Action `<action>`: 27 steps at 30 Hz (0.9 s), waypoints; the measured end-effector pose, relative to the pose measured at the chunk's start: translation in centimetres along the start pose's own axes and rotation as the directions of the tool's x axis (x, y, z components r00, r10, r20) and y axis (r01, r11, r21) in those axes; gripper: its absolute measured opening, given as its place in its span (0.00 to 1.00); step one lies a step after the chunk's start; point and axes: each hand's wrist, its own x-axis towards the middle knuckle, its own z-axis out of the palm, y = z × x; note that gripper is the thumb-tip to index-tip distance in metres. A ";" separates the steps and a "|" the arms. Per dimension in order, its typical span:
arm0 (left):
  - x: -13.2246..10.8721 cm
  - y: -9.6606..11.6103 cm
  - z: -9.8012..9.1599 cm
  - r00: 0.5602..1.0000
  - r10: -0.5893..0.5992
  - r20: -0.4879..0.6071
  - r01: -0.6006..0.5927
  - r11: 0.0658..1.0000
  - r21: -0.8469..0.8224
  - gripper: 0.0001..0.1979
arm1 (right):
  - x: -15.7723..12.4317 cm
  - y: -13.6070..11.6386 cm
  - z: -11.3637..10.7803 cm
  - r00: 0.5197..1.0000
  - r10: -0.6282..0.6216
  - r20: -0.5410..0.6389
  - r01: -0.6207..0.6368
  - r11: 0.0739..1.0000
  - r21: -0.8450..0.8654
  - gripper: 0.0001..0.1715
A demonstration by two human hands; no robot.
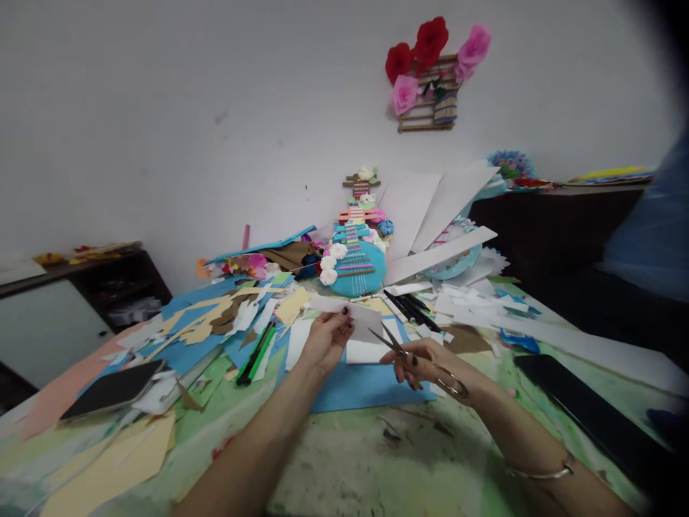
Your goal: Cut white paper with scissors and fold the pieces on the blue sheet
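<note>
Between thumb and fingers, my left hand (329, 337) pinches a piece of white paper (369, 322) above the table's middle. My right hand (423, 362) grips a pair of scissors (397, 345), whose blades point up and left at the paper's right edge. Whether the blades touch the paper I cannot tell. Under both hands lies a blue sheet (349, 395) with white pieces on it. Behind them stands a blue paper lute-like craft (358, 266) with white flowers and coloured strings.
A green cutter (256, 353) and a dark phone (113, 390) lie left among paper scraps. Black pens (414, 309) sit behind my right hand. A long black object (581, 409) and a white strip (592, 348) lie right. Paper flowers (430, 42) hang on the wall.
</note>
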 end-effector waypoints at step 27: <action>-1.3 -1.4 -0.1 0.990 0.007 0.144 -0.050 0.953 0.297 0.15 | -0.7 -1.2 -0.1 0.996 -0.089 -0.015 0.089 0.996 0.011 0.34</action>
